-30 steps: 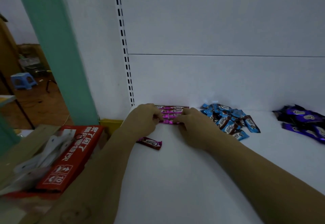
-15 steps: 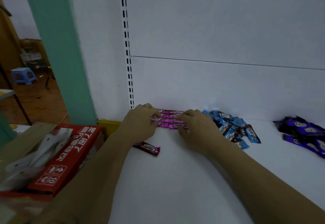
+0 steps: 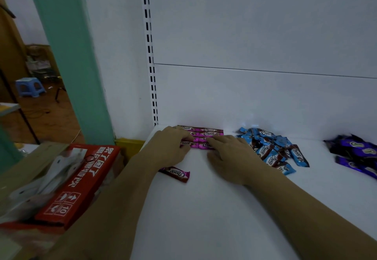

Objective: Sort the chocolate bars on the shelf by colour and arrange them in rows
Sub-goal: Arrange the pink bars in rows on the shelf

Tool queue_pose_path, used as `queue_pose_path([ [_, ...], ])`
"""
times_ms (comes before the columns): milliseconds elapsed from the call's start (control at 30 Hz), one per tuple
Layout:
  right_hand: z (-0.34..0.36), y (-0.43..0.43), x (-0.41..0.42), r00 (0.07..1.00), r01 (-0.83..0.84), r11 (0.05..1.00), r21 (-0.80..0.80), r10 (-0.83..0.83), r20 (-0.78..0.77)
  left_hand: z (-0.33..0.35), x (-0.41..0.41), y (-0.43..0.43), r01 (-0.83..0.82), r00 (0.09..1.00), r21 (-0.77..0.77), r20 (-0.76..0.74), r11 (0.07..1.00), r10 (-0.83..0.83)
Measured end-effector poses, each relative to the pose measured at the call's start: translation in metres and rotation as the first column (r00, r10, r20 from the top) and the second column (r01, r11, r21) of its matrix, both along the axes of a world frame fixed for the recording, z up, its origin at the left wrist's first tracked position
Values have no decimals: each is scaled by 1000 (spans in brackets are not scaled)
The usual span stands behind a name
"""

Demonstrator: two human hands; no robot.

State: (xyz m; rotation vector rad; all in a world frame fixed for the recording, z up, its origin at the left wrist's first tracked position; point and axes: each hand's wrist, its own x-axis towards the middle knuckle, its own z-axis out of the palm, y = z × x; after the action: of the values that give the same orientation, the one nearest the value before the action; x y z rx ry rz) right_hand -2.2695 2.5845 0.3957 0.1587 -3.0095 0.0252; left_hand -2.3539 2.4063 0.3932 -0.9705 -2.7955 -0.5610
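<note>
Shelving in white fills most of the view, and its flat shelf [image 3: 204, 219] runs from the near edge to an upright back panel [image 3: 255, 100]. A green post [image 3: 69, 55] stands to the left, and nearer, also on the left, lies a red carton [image 3: 81, 182] printed with white characters.

Both forearms reach in from the near side. The left hand [image 3: 169, 147] lies palm down with its fingers laid over the left end of the pink bars [image 3: 206, 134]. The right hand [image 3: 228, 153] lies flat, fingers stretched out and touching their near right edge. Neither hand pinches anything.

The purple bars [image 3: 357, 153] sit in a loose heap at the far right. The blue bars [image 3: 271, 149] are piled just right of the right hand. The pink bars form a tidy block of rows against the back panel. One loose pink bar [image 3: 176, 173] lies nearer, beside the left wrist.
</note>
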Motion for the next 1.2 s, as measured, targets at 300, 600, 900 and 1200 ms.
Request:
queue_pose_path([
  [300,-2,2,-3,999,-42,999,-5,42,-19,6,6,1,9,999,20,-32,1000,-9],
  [600,20,-5,9,992,-101,987,-124,90,-87,35,20,-11,28,993,-181,119,983,-6],
  [900,24,-29,14,975,-217,965,-147,207,-79,42,48,-45,88,949,-300,316,950,12],
  [1200,18,-44,14,977,-204,929,-308,214,0,35,45,-40,83,943,-11,323,996,-75],
])
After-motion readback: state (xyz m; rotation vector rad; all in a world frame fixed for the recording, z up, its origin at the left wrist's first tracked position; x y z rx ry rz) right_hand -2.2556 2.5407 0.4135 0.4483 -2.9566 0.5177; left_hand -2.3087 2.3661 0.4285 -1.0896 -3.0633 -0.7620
